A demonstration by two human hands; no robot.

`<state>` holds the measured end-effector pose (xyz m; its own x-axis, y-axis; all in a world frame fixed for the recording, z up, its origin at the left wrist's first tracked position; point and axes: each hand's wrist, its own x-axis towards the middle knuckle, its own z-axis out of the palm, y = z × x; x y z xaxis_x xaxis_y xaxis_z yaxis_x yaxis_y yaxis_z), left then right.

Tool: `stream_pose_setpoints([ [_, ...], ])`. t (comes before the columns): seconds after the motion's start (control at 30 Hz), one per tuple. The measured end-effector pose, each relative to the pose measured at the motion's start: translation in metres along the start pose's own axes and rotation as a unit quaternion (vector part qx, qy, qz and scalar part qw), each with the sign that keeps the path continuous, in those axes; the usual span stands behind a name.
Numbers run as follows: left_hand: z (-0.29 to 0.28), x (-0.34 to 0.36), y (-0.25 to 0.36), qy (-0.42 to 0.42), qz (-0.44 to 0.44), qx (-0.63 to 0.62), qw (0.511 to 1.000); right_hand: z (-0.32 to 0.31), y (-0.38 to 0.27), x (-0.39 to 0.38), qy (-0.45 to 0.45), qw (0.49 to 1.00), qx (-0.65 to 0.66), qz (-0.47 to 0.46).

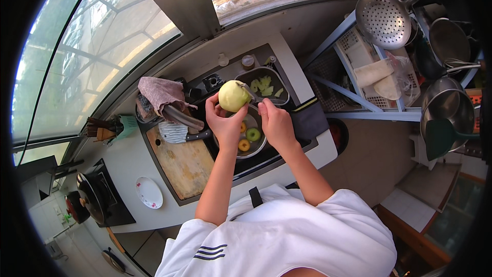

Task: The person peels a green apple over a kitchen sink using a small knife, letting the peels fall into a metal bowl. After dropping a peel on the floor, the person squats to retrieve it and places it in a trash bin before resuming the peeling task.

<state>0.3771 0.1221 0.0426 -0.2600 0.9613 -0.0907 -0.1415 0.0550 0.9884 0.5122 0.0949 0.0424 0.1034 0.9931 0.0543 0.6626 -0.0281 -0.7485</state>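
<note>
My left hand (pixel 225 127) holds up a round pale-green fruit, apparently a peeled apple (pixel 233 96), with its fingers wrapped round the lower side. A peeler (pixel 249 92) is gripped in my right hand (pixel 278 124), its head against the fruit's right side. Below both hands stands a round metal basin (pixel 264 142) in the sink. Inside it lie a green apple (pixel 252 134) and two yellow-orange fruits (pixel 244 145), partly hidden by my left hand. Light-green peelings (pixel 263 84) rest in a square metal basin (pixel 287 92) just beyond.
Left of the sink lies a wooden cutting board (pixel 180 166) with a knife (pixel 199 136) and striped cloth (pixel 173 132) at its far end. A white plate (pixel 149 193) sits on the counter near the stove (pixel 114 200). Pans and a skimmer (pixel 383 20) hang at right.
</note>
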Motion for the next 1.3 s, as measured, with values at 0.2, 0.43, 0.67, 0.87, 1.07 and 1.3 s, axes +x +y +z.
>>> stream_pose_setpoints([
  [0.2, 0.006, -0.007, 0.021, -0.014, 0.02, 0.006, 1.0, 0.011, 0.078, 0.035, 0.029, 0.994, -0.076, 0.073],
  [0.43, -0.016, 0.007, 0.004, -0.007, -0.039, 0.001, 0.999, -0.001, 0.124, 0.064, -0.147, 0.941, -0.276, 0.129],
  [0.67, -0.032, 0.005, -0.01, 0.0, -0.076, 0.006, 0.997, -0.011, 0.119, 0.126, -0.022, 0.984, -0.14, 0.106],
  [0.87, -0.028, 0.004, -0.015, -0.014, -0.082, 0.019, 0.996, 0.049, 0.157, 0.185, -0.012, 0.984, -0.171, 0.056],
  [1.07, -0.034, 0.002, -0.016, -0.01, -0.08, 0.033, 0.996, 0.067, 0.175, 0.19, 0.004, 0.984, -0.174, 0.038],
  [1.3, -0.033, 0.001, -0.021, -0.019, -0.096, 0.028, 0.995, 0.061, 0.177, 0.18, 0.014, 0.991, -0.103, 0.086],
])
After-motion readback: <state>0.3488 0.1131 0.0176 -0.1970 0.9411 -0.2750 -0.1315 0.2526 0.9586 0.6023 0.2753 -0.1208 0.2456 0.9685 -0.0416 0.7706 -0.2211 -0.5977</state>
